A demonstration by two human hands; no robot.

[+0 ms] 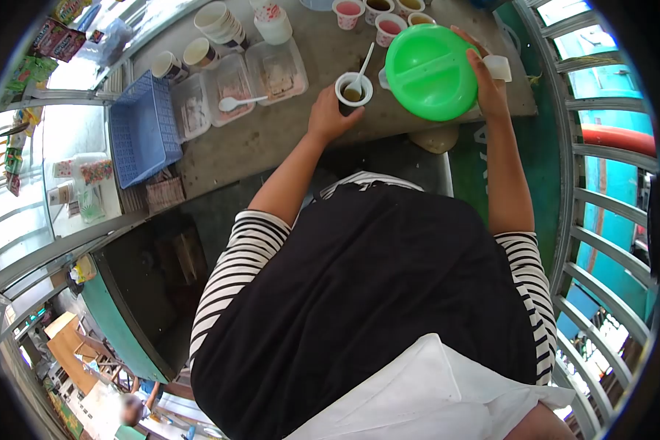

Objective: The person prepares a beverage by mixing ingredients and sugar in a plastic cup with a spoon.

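My left hand (pixel 331 116) is closed around a small cup (pixel 342 82) near the counter's front edge. A white plastic spoon (pixel 364 64) leans in the cup, in a dark yellowish liquid. My right hand (pixel 489 77) grips the right side of a pitcher with a bright green lid (pixel 433 72); a whitish handle (pixel 499 68) shows beside the fingers. The lid faces up towards me and hides the pitcher's body. Just behind the pitcher stand several small cups, among them one with pink liquid (pixel 390 28).
Clear plastic tubs (pixel 277 67) line the counter (pixel 220 158) on the left, one with a white spoon (pixel 240 103) across it. Stacked paper cups (pixel 220 26) and a blue basket (pixel 143 132) are there too. Metal bars (pixel 601 194) run along the right. A person (pixel 133 407) is at lower left.
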